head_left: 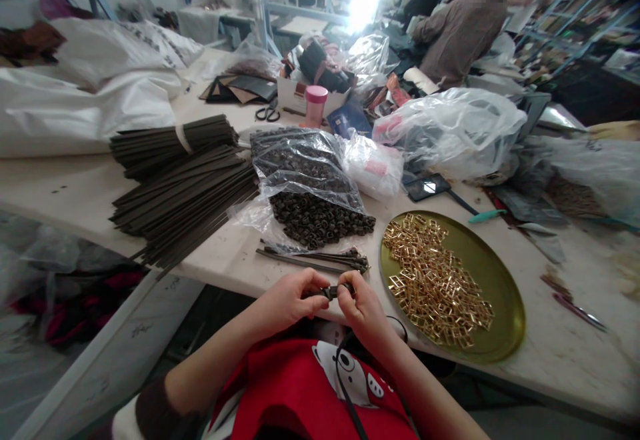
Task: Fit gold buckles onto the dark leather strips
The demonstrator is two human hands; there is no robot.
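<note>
My left hand and my right hand meet at the table's front edge. Both are closed on a short dark strap, pinched between fingers and thumbs; its ends are hidden. Just beyond lie a few narrow dark straps with small fittings at their right ends. Behind them, a clear plastic bag spills a heap of small dark loops. On the right, a round gold-coloured tray holds a pile of gold metal buckles. A large stack of dark flat strips fans out on the left.
Scissors, a pink-lidded jar, and a phone lie farther back. Plastic bags and white sacks crowd the table's back and left. A pointed tool is at right. Another person stands beyond.
</note>
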